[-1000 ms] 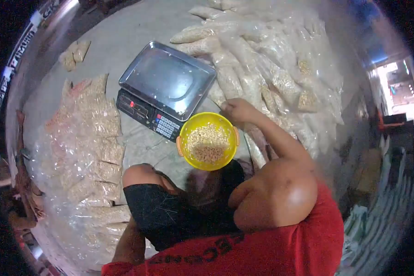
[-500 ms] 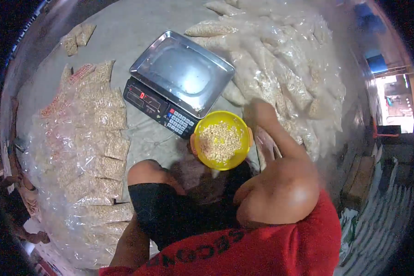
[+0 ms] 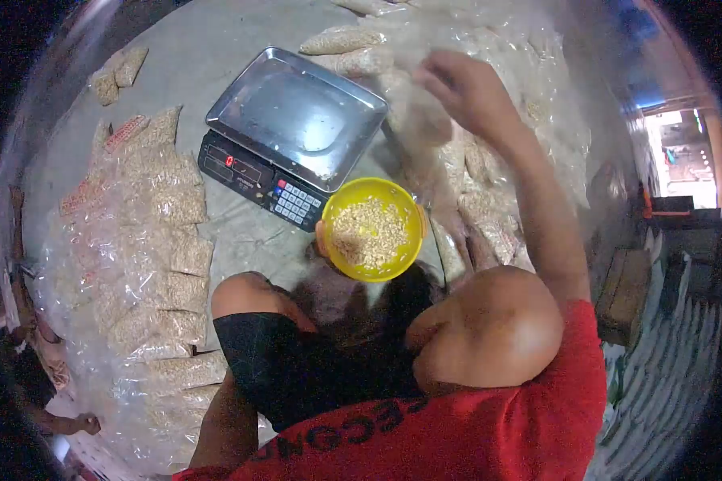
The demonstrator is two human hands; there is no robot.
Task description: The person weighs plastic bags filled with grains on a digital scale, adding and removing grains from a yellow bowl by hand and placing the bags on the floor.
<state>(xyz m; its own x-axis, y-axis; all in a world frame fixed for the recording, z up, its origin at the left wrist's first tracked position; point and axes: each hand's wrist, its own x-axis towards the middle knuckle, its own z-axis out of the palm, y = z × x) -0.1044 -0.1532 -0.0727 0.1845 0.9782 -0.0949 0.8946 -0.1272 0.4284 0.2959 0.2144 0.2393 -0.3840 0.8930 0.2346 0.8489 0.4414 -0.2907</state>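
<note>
My right hand (image 3: 464,90) is raised over the plastic bags of pale nuts or kernels at the upper right. Its fingers point left and look partly bent, but blur hides whether anything is between them. My left forearm (image 3: 226,425) runs down beside my left knee, and the hand itself is out of sight. Between my knees sits a yellow bowl (image 3: 413,255) with orange handles, partly filled with loose pale kernels (image 3: 371,232). Just beyond it stands a digital scale (image 3: 253,178) with a bare metal pan (image 3: 297,116); its red display reads 0.
Filled clear bags (image 3: 176,256) lie in rows on the left. More long filled bags (image 3: 497,168) are piled on the right. A few small bags (image 3: 120,76) lie at the upper left. Another person's hand (image 3: 87,423) shows at the lower left edge.
My right hand has lifted from beside the bowl, moving up over the bags, with the arm stretched further out. The view has shifted slightly. Another person's hand has moved at lower left.
</note>
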